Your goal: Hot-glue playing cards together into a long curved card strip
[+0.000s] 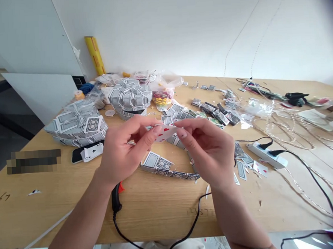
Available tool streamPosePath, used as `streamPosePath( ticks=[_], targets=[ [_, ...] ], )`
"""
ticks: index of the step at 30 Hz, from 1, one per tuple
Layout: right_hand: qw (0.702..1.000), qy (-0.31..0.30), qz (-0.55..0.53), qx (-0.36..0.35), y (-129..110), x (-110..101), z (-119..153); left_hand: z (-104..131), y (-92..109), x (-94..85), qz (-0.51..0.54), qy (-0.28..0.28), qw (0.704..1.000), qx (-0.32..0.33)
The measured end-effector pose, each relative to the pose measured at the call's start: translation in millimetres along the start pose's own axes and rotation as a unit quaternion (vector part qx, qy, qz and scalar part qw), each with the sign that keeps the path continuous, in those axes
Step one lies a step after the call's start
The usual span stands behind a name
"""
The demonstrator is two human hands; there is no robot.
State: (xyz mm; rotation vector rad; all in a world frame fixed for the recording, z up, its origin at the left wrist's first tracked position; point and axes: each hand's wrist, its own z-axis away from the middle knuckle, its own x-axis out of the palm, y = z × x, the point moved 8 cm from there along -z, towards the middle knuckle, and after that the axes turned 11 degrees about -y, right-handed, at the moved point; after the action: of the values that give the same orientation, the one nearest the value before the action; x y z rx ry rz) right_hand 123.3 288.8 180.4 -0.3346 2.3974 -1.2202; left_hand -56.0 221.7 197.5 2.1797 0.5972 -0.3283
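Note:
Between both hands, above the table, is a playing card (166,132) with red hearts on its face. My left hand (130,147) pinches its left end with thumb and fingers, and my right hand (209,146) pinches the other end. Below them lies a curved strip of joined playing cards (173,172), partly hidden by my right hand. A black-handled tool with an orange-red trigger (116,198), its front hidden, rests beside my left wrist, its cord running toward me. Left of my hands, loose cards (92,152) lie on a dark phone (77,155).
Two rounded card-built boxes (77,124) (131,98) stand at the left and back. A white power strip (267,155), card scraps (242,170) and coiled cord (285,128) spread on the right. A yellow roll (95,55) stands against the wall.

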Motion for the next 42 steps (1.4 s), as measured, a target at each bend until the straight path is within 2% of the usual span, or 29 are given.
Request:
streamPosePath(
  ticks=[6, 13, 18, 27, 32, 37, 39, 42],
  targets=[
    [0.989, -0.061, -0.11, 0.077, 10, 8, -1, 0, -9, 6.6, 0.086, -0.025, 0.995, -0.033],
    [0.986, -0.057, -0.143, 0.062, 7, 9, 1, 5, -12, 6.6, 0.111, -0.022, 0.993, -0.021],
    [0.99, -0.022, -0.131, 0.04, 5, 5, 6, 5, -9, 8.6, 0.1, -0.026, 0.995, -0.017],
    [0.997, -0.007, -0.073, 0.038, 0, 0, 8, 4, -6, 15.4, 0.054, -0.027, 0.998, -0.027],
    [0.998, -0.01, -0.069, 0.008, -6, -3, 8, 4, -2, 12.4, 0.039, -0.033, 0.999, -0.013],
    [0.999, 0.021, 0.002, -0.048, -13, -13, 6, 5, -1, 10.6, -0.023, -0.08, 0.996, 0.006],
    [0.998, 0.003, 0.029, -0.06, -15, -10, 5, 5, -1, 13.7, -0.043, -0.11, 0.993, 0.006],
    [0.995, -0.055, 0.058, -0.059, -17, 0, 4, 5, 2, 19.8, -0.059, -0.151, 0.987, 0.014]
  ],
)
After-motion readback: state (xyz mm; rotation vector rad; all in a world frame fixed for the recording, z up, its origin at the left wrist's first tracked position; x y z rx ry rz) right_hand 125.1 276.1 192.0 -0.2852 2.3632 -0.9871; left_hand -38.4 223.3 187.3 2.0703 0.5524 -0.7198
